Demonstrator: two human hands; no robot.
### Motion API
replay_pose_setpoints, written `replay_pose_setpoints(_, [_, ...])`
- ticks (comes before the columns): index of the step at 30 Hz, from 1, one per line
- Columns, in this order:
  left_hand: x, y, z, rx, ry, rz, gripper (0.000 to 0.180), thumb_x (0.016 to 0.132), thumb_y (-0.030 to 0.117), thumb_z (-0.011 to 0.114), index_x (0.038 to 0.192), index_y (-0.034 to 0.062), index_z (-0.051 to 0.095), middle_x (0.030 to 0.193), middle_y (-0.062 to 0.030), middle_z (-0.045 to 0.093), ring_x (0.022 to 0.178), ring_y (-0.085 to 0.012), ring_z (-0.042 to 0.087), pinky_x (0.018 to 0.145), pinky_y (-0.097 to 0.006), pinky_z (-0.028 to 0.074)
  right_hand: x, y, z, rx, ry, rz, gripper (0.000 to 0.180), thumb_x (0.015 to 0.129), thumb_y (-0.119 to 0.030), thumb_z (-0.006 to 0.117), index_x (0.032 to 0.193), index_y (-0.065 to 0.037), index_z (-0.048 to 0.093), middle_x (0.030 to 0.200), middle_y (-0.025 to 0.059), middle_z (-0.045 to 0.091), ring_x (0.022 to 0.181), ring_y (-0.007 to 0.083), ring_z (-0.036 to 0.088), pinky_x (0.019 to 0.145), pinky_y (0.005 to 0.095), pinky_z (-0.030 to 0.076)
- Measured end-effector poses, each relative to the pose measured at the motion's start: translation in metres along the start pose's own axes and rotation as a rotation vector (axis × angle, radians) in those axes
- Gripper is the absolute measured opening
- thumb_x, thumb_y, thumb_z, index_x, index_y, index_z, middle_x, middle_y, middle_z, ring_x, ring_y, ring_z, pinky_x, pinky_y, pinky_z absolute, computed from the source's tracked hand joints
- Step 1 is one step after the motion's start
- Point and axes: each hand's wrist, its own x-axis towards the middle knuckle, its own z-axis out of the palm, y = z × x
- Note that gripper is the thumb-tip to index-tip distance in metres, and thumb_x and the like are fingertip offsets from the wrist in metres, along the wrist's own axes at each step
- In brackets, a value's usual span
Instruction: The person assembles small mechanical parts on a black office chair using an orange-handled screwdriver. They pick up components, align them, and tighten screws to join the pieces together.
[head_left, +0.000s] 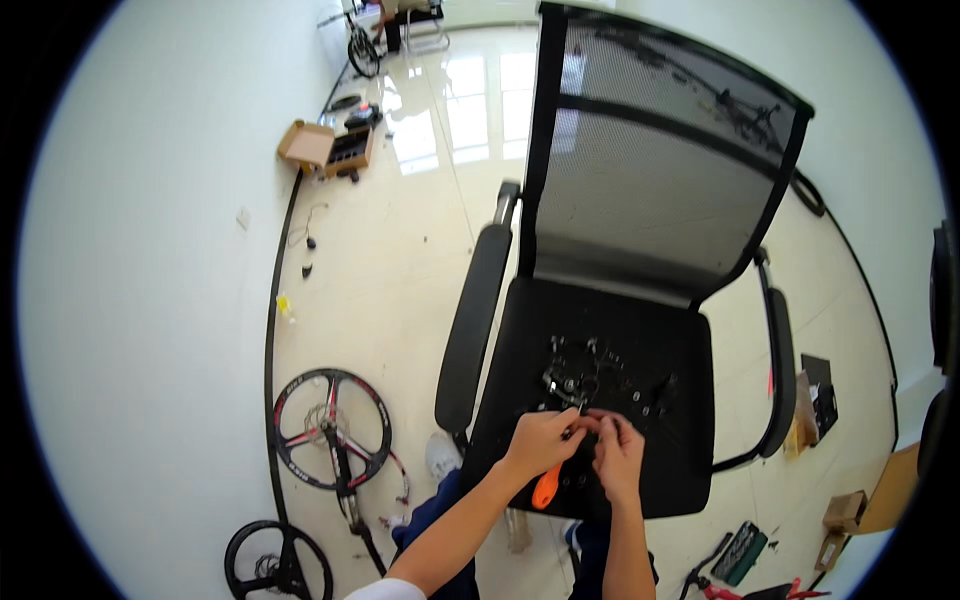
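Both my hands are together above the black seat (680, 480) of a mesh-backed office chair. My left hand (543, 440) has its fingers closed in a pinch. My right hand (618, 455) meets it fingertip to fingertip, also pinching. A small dark piece shows between them, too small to name. Below my left hand an orange handle (546, 488) sticks out near the seat's front edge; I cannot tell if it is held or lying there. Just beyond my fingers, loose small metal and black parts (592, 375) lie scattered across the seat, with a silver curved part (553, 382) among them.
Armrests (474, 330) flank the seat, and the mesh backrest (650, 190) rises behind it. At left, a spoked bicycle wheel (333, 430) with a fork lies on the floor. An opened cardboard box (308, 145) sits by the wall. A green case (740, 553) lies at lower right.
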Motion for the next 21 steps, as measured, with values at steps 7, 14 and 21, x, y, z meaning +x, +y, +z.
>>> replay_pose_setpoints(7, [-0.004, 0.017, -0.016, -0.239, -0.33, -0.422, 0.026, 0.075, 0.013, 0.073, 0.074, 0.0042, 0.048, 0.056, -0.0061, 0.053, 0.05, -0.0151, 0.055, 0.047, -0.027, 0.04, 0.004, 0.011, -0.018, 0.007, -0.012, 0.057, 0.026, 0.099, -0.02, 0.05, 0.083, -0.001, 0.059, 0.071, 0.0041, 0.066, 0.049, 0.0025, 0.042, 0.045, 0.0192, 0.031])
replay_pose_setpoints(14, [-0.01, 0.007, 0.0, -0.911, -0.215, -0.664, 0.016, 0.089, 0.018, 0.05, 0.078, 0.007, 0.045, 0.057, -0.0017, 0.042, 0.046, -0.0096, 0.043, 0.044, -0.023, 0.033, 0.0, 0.02, -0.023, -0.195, -0.118, -0.055, 0.03, 0.1, -0.022, 0.045, 0.075, -0.007, 0.052, 0.059, -0.005, 0.041, 0.051, 0.0028, 0.034, 0.047, 0.0198, 0.025])
replay_pose_setpoints(21, [-0.015, 0.005, 0.017, -0.521, -0.106, -0.514, 0.019, 0.092, 0.015, 0.044, 0.082, -0.0001, 0.048, 0.062, -0.007, 0.05, 0.057, -0.0133, 0.048, 0.053, -0.029, 0.038, -0.009, 0.027, -0.011, -0.295, -0.284, -0.023, 0.023, 0.098, -0.017, 0.048, 0.088, 0.002, 0.057, 0.067, 0.0008, 0.053, 0.062, 0.008, 0.047, 0.057, 0.0248, 0.039])
